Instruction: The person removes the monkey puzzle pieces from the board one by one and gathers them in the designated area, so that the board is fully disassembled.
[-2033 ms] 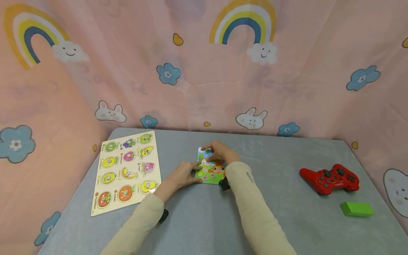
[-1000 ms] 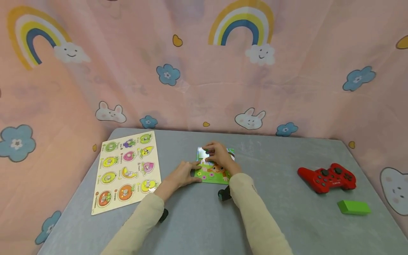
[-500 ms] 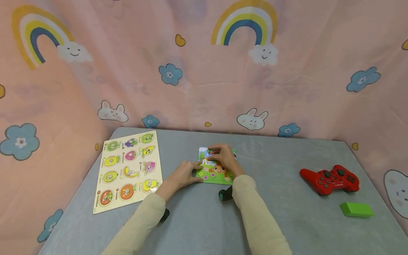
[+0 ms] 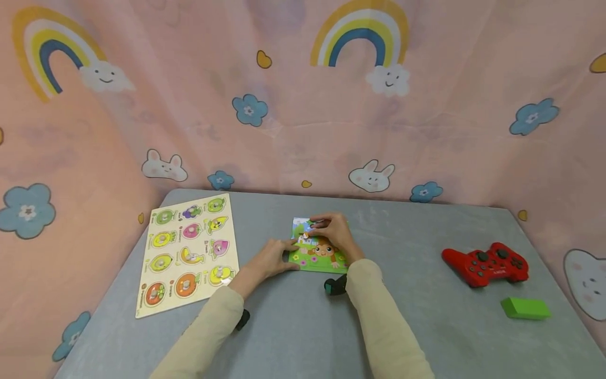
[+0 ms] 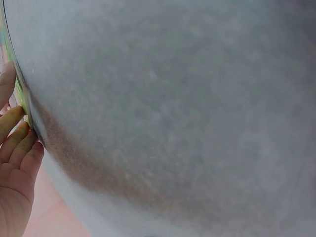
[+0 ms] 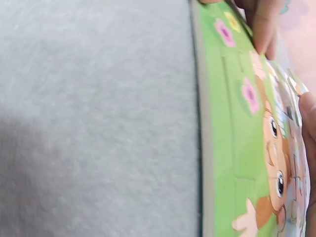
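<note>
A small jigsaw puzzle with a cartoon monkey on a green meadow lies flat on the grey table. My left hand steadies it by the left side, with thumb and fingers at its edge. In the left wrist view, the fingertips meet the puzzle's thin edge. Over the upper part of the picture, my right hand pinches a small puzzle piece. This piece looks tilted above the board in the right wrist view. My right fingers hide part of the puzzle's top.
A wooden fruit knob puzzle board lies on the left. To the right are a red game controller and a green block. A pink printed curtain stands behind the grey table.
My right hand has shifted slightly right and turned over the puzzle's upper part. A bright reflection there at one second ago has gone. My left hand stays in place.
</note>
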Tool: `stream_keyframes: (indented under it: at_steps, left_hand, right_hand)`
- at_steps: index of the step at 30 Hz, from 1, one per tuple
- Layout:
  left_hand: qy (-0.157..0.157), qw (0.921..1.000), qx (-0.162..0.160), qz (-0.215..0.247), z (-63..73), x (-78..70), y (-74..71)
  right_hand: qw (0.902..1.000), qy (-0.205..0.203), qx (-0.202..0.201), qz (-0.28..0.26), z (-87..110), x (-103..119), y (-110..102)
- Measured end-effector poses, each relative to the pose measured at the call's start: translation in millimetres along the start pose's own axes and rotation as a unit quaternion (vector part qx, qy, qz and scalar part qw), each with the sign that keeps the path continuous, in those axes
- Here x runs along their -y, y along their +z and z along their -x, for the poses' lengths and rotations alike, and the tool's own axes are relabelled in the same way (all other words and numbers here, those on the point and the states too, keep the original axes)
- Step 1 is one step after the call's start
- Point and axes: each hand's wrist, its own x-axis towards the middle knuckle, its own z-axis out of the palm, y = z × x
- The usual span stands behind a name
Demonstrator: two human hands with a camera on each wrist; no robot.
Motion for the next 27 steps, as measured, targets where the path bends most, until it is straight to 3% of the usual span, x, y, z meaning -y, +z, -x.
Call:
stream_keyframes:
  at_steps: [17, 27]
  left_hand:
    - [0.012, 0.9999, -0.008, -0.001, 0.1, 3.5, 0.2]
    - [0.012, 0.9998, -0.009, 0.011, 0.5, 1.5, -0.1]
  right_hand:
    - [0.9911, 0.103, 0.015, -0.082, 6.1, -4, -21]
    - [0.9875, 0.110, 0.021, -0.110, 15.1, -12, -39]
